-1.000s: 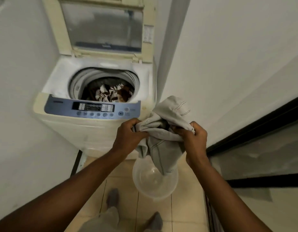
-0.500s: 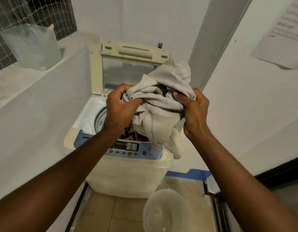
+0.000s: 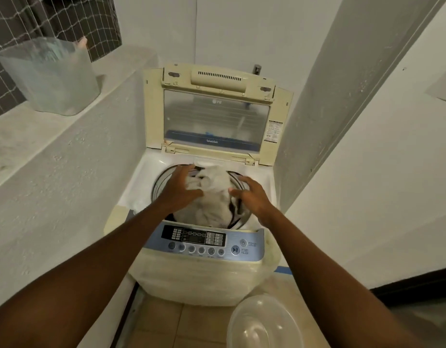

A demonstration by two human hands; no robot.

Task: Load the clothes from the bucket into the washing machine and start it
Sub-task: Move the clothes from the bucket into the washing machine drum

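Note:
The top-loading washing machine (image 3: 144, 177) stands with its lid (image 3: 216, 116) raised. A pale grey garment (image 3: 211, 197) lies bunched in the drum opening, covering the clothes beneath. My left hand (image 3: 179, 189) rests on the garment's left side with its fingers stretched out. My right hand (image 3: 254, 197) hovers at the garment's right side, fingers spread, touching it at most with the thumb. The clear plastic bucket (image 3: 264, 322) sits on the floor in front of the machine, to the right, with nothing visible in it.
The blue control panel (image 3: 206, 243) with its start/pause button (image 3: 235, 249) faces me below the drum. A white ledge wall (image 3: 66, 172) closes the left side, with a translucent container (image 3: 51, 76) on top. A grey pillar (image 3: 329, 96) and a white wall stand on the right.
Both hands carried the grey garment from in front of the lid down into the drum opening and loosened their grip. My view moved closer over the machine.

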